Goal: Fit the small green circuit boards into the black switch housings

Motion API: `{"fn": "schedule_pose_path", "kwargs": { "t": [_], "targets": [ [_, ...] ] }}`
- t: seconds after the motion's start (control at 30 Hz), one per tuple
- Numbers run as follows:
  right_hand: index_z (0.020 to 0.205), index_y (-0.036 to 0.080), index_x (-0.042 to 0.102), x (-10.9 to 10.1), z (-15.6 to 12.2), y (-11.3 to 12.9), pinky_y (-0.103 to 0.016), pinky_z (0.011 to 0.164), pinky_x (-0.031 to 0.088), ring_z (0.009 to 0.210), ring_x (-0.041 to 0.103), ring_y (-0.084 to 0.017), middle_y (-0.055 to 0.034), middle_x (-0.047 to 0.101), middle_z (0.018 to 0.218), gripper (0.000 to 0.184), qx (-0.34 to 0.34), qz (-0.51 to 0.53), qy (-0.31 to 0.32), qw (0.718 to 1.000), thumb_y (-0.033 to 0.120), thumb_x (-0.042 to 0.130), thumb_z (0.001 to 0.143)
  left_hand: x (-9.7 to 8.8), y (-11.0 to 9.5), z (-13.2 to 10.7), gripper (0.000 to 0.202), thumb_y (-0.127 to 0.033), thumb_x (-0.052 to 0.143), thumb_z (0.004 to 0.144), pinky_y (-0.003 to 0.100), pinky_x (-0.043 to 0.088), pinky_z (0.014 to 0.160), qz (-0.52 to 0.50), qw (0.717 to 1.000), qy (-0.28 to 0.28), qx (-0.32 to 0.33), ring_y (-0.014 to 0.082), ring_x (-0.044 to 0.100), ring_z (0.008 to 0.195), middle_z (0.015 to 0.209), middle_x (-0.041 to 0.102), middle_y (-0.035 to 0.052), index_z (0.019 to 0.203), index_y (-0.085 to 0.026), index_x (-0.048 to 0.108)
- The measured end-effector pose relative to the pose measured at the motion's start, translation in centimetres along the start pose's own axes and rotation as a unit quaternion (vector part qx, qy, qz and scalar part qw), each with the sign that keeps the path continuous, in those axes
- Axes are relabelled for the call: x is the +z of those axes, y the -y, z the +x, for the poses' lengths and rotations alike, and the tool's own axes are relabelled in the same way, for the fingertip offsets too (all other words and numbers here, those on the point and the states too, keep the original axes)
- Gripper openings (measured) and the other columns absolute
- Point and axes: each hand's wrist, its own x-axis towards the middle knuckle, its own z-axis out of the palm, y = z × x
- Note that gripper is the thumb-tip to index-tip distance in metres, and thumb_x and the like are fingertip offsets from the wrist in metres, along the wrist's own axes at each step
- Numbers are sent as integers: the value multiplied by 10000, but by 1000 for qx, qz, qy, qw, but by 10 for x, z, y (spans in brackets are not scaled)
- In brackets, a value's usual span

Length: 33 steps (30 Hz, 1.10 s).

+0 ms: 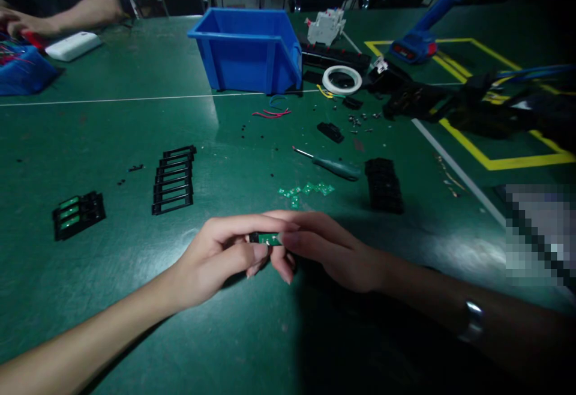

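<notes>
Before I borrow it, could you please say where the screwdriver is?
In the head view, the screwdriver lies right of centre, beyond the green boards, left of a black ribbed part.

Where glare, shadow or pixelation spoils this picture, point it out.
Head view: glare pales the green table on either side; head view: deep shadow lies below the right hand; head view: a pixelated patch masks part of the right edge.

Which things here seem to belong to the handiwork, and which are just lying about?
Likely part of it:
small green circuit board, held in the left hand and right hand
loose green circuit boards
black-and-green plastic assembly

Probably lying about:
open blue plastic bin
flat white ring
thin red wires
</notes>
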Motion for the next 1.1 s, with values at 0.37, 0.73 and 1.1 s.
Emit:
{"fn": "schedule_pose_path", "kwargs": {
  "t": [0.37,0.73,1.1],
  "targets": [
    [810,119,654,2,1,-2,-258,766,482,749,622,-115,-32,665,779,403,-43,-30,-43,998,333,444,1079,1,2,-3,369,-218,596,999,217,446,611,29,1000,-10,5,108,557,687,943,759,53,1356,-279,667],
    [1276,109,665,3,-2,-6,-258,674,500,677,626,-127,-16,663,722,389,-44,-59,-67,995,356,430,1087,2,4,-3,520,-239,591,992,230,434,596,44,999,-23,-1,127,541,677,952,728,53,1499,-283,485],
    [1363,110,619,3,-4,-6,-250,672,506,692,626,-124,-28,670,760,426,-60,-101,-60,991,347,381,1102,4,1,-1,483,-288,576,1001,249,398,596,25,999,-18,-23,135,538,675,881,745,70,1462,-207,456]
  ]
}}
